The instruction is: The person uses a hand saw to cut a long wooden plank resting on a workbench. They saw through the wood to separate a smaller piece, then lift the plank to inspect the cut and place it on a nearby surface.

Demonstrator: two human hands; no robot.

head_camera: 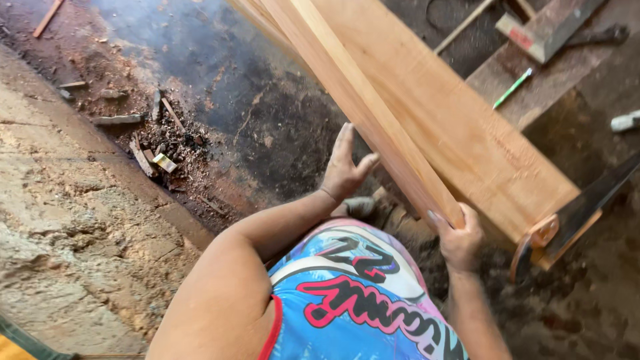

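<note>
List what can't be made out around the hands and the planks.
Head view:
- Far ends of the wooden plank and wide board: cut off by the top edge.
- Right hand fingertips: hidden behind the plank.
- Left hand palm: faces away.
- Handsaw blade: runs off the right edge.

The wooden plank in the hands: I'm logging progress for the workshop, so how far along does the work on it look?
Done: the long plank looks cleanly cut, and sawdust and offcuts lie on the floor. In hand: the right hand grips its near end; the left hand is open beside its edge. A wider board lies beneath, with a handsaw at its end and a green pencil nearby. No joint or marking shows, so any fitting looks not yet done.
</note>
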